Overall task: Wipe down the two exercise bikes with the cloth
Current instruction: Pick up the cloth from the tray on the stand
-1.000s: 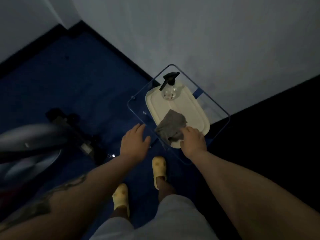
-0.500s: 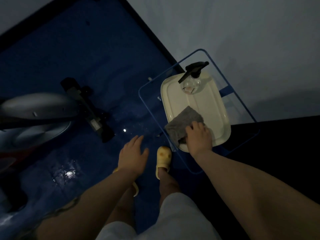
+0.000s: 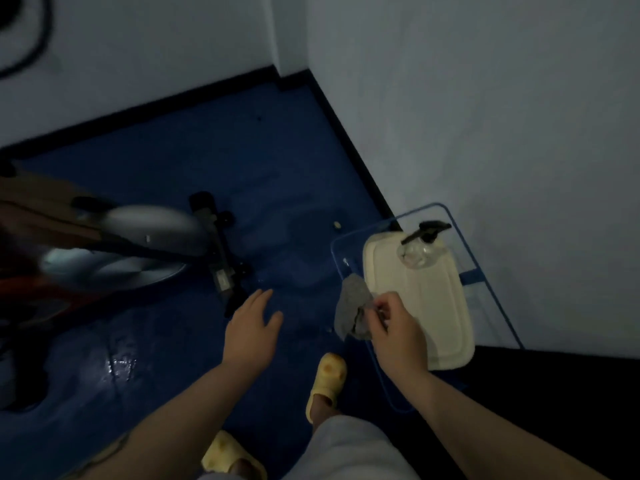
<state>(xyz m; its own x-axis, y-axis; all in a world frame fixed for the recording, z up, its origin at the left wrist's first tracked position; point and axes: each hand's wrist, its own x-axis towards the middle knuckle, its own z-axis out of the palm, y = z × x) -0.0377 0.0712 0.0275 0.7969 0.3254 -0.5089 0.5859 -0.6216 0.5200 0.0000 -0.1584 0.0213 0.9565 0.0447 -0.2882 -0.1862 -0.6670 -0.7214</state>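
My right hand (image 3: 394,327) pinches a grey cloth (image 3: 353,306), which hangs bunched just off the left edge of a cream tray (image 3: 436,306). The tray rests on a small clear blue-edged table (image 3: 491,292) against the wall. My left hand (image 3: 252,323) hovers open over the blue floor, holding nothing. An exercise bike (image 3: 114,244) stands at the left, blurred; I make out its grey flywheel housing and a black base bar (image 3: 221,261) close to my left hand. Only one bike is in view.
A clear pump bottle (image 3: 420,244) with a black head stands at the tray's far end. White walls meet in a corner behind. The glossy blue floor (image 3: 207,161) runs between bike and table. My feet in yellow slippers (image 3: 329,375) are below.
My right hand has lifted the cloth off the tray and drawn it left. The view has swung, showing more of the bike and the wall corner. My left hand stays open.
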